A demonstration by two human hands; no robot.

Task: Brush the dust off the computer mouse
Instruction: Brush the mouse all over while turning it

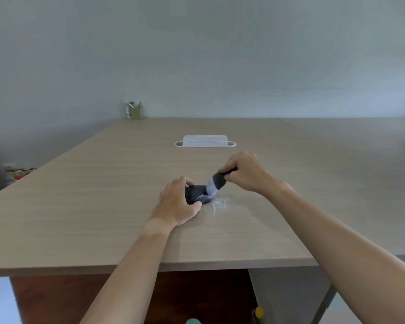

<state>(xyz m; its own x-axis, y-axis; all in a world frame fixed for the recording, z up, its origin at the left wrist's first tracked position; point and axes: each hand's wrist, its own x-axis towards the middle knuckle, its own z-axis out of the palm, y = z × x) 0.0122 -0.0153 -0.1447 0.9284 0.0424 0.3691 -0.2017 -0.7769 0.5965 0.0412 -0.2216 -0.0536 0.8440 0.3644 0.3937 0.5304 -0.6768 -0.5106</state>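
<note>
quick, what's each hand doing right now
Left hand: closed around the computer mouse, steadying it on the table.
Right hand: closed on the brush, bristles on the mouse.

Black mouse (198, 197); brush (216, 183) with black handle and pale grey-lilac bristles; white dust (219, 204) at the mouse's 3 o'clock; light wood-grain desk (103, 195); white tray (205, 141) at 12 o'clock; olive-tan pen holder (136, 112); pale grey-blue wall (197, 54)

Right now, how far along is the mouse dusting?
Partly done: white dust already lies on the table right of the mouse. In hand: left hand steadies the mouse, right hand presses the brush on its right side. Left: dust under the left hand can't be judged.
</note>
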